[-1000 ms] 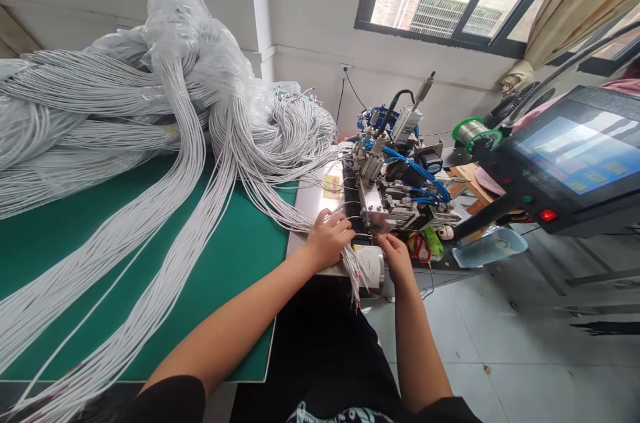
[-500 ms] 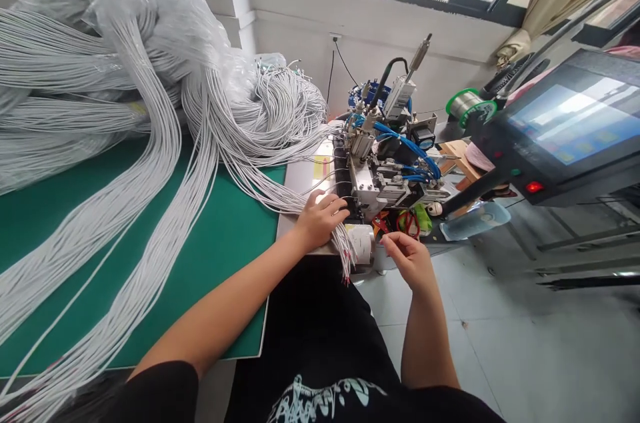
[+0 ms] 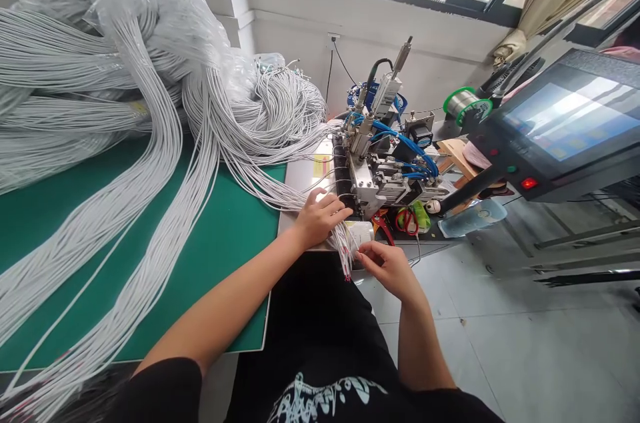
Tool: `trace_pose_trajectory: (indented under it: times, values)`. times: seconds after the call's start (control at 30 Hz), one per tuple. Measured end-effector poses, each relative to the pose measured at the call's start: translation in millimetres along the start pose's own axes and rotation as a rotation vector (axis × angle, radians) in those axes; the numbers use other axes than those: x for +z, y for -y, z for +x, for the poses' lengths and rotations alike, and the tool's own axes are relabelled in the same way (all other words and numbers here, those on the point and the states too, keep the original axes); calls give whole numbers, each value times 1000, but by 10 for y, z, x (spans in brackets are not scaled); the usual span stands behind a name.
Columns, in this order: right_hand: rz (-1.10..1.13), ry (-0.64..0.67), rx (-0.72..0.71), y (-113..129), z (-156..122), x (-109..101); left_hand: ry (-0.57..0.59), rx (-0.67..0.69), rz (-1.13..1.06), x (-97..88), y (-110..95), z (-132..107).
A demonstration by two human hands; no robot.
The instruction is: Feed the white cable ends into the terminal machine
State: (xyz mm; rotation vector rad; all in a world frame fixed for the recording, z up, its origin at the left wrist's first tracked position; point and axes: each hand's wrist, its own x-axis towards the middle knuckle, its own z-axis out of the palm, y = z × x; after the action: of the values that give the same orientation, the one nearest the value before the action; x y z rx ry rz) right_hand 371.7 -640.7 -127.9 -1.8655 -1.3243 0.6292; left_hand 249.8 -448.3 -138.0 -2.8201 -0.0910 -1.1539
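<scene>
A bundle of thin white cables (image 3: 280, 195) runs from the table to the machine's near corner, its ends (image 3: 344, 253) hanging over the edge with small red tips. Around this bundle, just behind the ends, my left hand (image 3: 320, 217) is closed, its fingertips close to the machine's black front strip (image 3: 343, 173). To the right of the hanging ends is my right hand (image 3: 385, 266), thumb and forefinger pinched on what looks like the end of a single white cable. A white cylindrical container (image 3: 363, 232) stands right behind that pinch.
The machine (image 3: 367, 183) has metal cylinders and blue air hoses. Scissors with red handles (image 3: 407, 221) and red-handled pliers (image 3: 383, 228) lie beside it. A screen (image 3: 575, 116) and a solder spool (image 3: 467, 106) are at right. More cables (image 3: 125, 209) cover the green table (image 3: 240, 276).
My right hand has moved left and slightly down, from beside the container to the hanging cable ends. My left hand has stayed on the bundle.
</scene>
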Motion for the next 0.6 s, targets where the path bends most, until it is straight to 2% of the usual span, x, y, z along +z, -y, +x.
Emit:
trace_pose_trajectory:
  times: [0.17,0.33,0.43,0.6]
  values:
    - [53,-195,42,-12,13,-128,3,28,-43,-23,5,2]
    - [19,-388,12,-44,84,-220,-11,31,-65,-30,0,6]
    - [83,-480,8,-86,170,-194,6,46,-56,-8,6,3]
    - [280,-553,-12,-133,366,-77,13,102,-44,26,19,6]
